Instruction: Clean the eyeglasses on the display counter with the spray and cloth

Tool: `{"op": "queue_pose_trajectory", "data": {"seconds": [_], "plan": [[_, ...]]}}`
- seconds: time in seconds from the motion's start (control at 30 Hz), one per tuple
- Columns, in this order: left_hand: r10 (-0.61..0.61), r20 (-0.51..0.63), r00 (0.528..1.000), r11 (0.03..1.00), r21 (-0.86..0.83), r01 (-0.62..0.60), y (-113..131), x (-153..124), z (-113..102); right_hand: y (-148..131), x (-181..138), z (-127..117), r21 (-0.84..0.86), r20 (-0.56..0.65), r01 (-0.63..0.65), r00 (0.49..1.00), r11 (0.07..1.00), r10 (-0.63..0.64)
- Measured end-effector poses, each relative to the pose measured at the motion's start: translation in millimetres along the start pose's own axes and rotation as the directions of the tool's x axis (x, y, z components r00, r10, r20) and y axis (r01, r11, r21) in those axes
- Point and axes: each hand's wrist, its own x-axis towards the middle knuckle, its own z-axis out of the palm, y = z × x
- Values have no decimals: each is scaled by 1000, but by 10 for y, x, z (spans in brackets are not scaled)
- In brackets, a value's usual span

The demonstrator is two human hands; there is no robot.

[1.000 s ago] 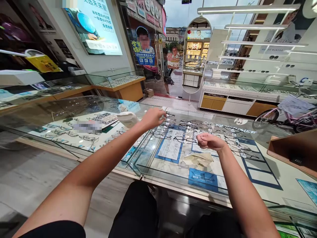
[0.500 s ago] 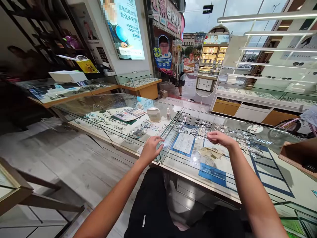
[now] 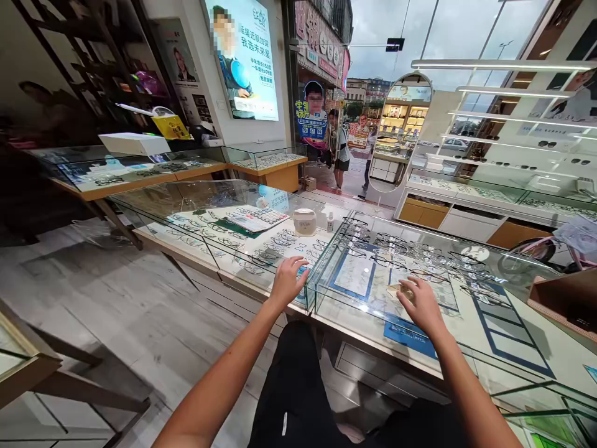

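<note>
My left hand point(image 3: 289, 280) rests at the edge of the glass display case point(image 3: 311, 295), fingers loosely stretched and holding nothing. Over the right-hand counter, my right hand point(image 3: 423, 305) is open, its thumb and fingers apart around a crumpled tan cloth or paper point(image 3: 394, 290). Part of that piece is hidden under the fingers, and no firm hold on it shows. Just beyond lies a pair of dark-rimmed eyeglasses point(image 3: 389, 262), among several other pairs in rows on the glass top. A blue card point(image 3: 408, 339) is nearer to me, below the right hand.
On the left case stand a cream-coloured container point(image 3: 305, 222), a small white bottle point(image 3: 330, 222) and a calculator-like pad point(image 3: 258, 218). More eyeglasses lie under its glass. A brown box point(image 3: 566, 302) sits at the right edge. An oval mirror point(image 3: 403, 130) stands beyond the counter.
My right hand has come back from the eyeglasses towards me to the tan piece, and its closed fingers have spread. My left hand has stayed at the case edge. The view has shifted slightly.
</note>
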Motion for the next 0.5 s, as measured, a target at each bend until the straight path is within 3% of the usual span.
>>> {"op": "queue_pose_trajectory", "data": {"seconds": [0.3,0.5], "plan": [[-24,-21,999,999,26,25,-182,-127,128,-24,-60,130,21,-51,1,999,1000,0],[-30,-34,999,998,54,32,-164,-204,167,-408,7,198,76,-45,-19,999,997,23]]}}
